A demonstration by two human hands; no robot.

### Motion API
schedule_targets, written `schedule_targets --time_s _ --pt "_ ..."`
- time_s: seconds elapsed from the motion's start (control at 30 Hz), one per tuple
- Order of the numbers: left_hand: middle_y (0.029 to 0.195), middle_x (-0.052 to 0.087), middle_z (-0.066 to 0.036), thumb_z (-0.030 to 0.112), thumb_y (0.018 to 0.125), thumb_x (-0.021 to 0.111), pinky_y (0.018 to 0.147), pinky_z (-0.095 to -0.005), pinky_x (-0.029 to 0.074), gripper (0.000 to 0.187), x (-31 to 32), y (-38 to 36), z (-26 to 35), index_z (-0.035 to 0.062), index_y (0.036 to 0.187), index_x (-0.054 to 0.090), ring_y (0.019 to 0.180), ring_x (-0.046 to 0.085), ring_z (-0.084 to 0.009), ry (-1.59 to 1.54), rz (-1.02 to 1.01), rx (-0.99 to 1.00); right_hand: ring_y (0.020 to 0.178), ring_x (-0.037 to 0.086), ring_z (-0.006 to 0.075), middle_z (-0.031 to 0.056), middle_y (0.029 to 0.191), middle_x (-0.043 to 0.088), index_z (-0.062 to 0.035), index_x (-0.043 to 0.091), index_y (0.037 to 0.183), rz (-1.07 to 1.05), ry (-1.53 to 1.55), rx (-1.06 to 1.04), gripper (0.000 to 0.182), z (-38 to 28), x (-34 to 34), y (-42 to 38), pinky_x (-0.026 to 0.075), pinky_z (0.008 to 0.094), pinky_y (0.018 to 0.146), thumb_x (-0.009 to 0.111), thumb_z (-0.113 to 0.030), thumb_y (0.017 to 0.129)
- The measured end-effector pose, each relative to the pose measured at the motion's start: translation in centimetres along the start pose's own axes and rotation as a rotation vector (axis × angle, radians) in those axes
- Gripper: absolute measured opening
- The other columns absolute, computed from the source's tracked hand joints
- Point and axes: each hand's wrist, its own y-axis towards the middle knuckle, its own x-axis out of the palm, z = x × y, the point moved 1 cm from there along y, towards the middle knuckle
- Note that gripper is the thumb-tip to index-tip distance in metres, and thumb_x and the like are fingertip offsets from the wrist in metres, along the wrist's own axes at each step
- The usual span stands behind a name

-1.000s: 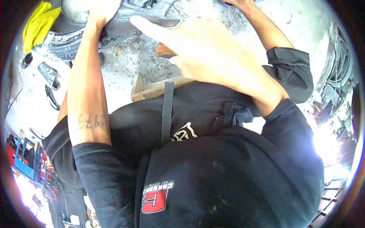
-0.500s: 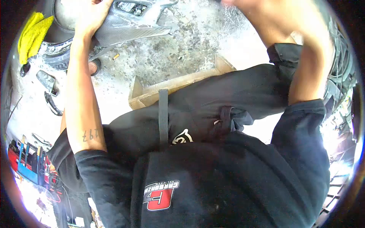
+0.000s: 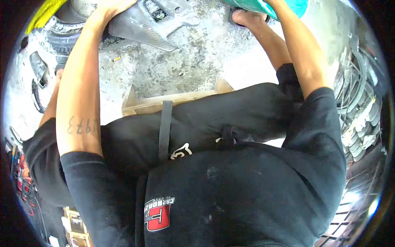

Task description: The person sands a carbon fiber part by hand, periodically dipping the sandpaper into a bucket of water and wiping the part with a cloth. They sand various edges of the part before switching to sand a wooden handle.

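Observation:
At the top edge, my left hand [image 3: 117, 5] grips a grey carbon-fibre part [image 3: 142, 31] with a woven surface, a cut-out opening and a pointed end. My fingers are partly cut off by the frame. Behind the part lies a black tyre [image 3: 61, 43] with a pale round thing in its middle. On the right, my forearm reaches to a teal tub [image 3: 294, 8] at the top edge. My right hand is beyond the frame, so its fingers and anything in them are hidden.
A shallow wooden frame [image 3: 156, 101] lies in front of my lap on the stained wet floor [image 3: 193, 53]. A yellow cloth [image 3: 43, 16] hangs at upper left. Dark curved parts [image 3: 38, 68] lie at left. Cables and stacked pieces [image 3: 360, 107] line the right side.
My view has shifted, and the teal tub and my right foot have come into sight. My right arm has swung to the tub. The carbon-fibre part has tilted, its point now lower.

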Motion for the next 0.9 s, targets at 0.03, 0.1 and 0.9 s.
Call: schedule_targets --time_s 0.03,0.1,0.9 --pt "0.122 0.073 -0.02 0.066 0.086 0.07 0.103 -0.0394 0.048 0.074 0.1 0.0 0.0 0.0034 0.126 0.072 0.118 0.067 -0.0308 -0.02 -0.001 0.036 0.12 0.067 0.0294 0.0198 0.137 0.064 -0.0047 0.061 0.135 -0.011 -0.037 0.024 0.036 -0.7 -1.0 -1.1 0.054 0.0387 0.099 0.055 -0.013 0.1" --pt "0.121 0.073 -0.02 0.066 0.086 0.07 0.102 -0.0394 0.049 0.074 -0.2 -0.3 0.4 0.0035 0.126 0.072 0.117 0.067 -0.0305 -0.056 0.021 0.079 0.121 0.066 0.0293 0.0194 0.136 0.065 -0.0038 0.061 0.135 0.327 0.197 -0.18 0.037 2.2 -0.7 -1.4 0.054 0.0383 0.1 0.057 -0.008 0.098" --pt "0.117 0.072 -0.026 0.065 0.091 0.063 0.1 -0.0435 0.051 0.07 0.0 0.1 -0.4 0.0005 0.117 0.075 0.113 0.068 -0.0381 -0.099 0.051 0.26 0.072 0.056 0.0316 0.011 0.076 0.053 -0.019 0.076 0.114 0.426 0.183 -0.557 0.033 -23.9 2.5 -13.1 0.046 0.0427 0.066 0.081 -0.013 0.081"
